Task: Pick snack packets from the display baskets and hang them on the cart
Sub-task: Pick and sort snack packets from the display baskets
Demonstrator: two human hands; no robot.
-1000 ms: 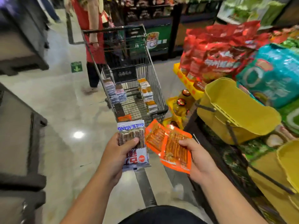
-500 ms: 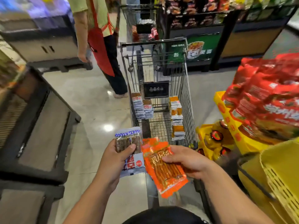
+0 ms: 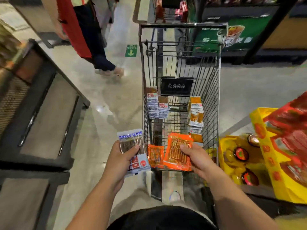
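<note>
Wire cart (image 3: 214, 90) ahead — bystander (image 3: 86, 30) left

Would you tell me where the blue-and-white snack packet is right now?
In the head view, the blue-and-white snack packet is gripped in the left hand, just left of the cart and the orange packet.

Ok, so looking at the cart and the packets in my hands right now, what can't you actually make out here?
Head view only:
- How the packet rows attach inside the cart: hooks too small.
- Grey packet: middle covered by left hand.
- Orange packet: how many are stacked under right hand is unclear.
- Small orange packet at the cart's near end: hanging or resting, cannot tell.
- Display baskets: not visible; red bags cut off by right edge.
</note>
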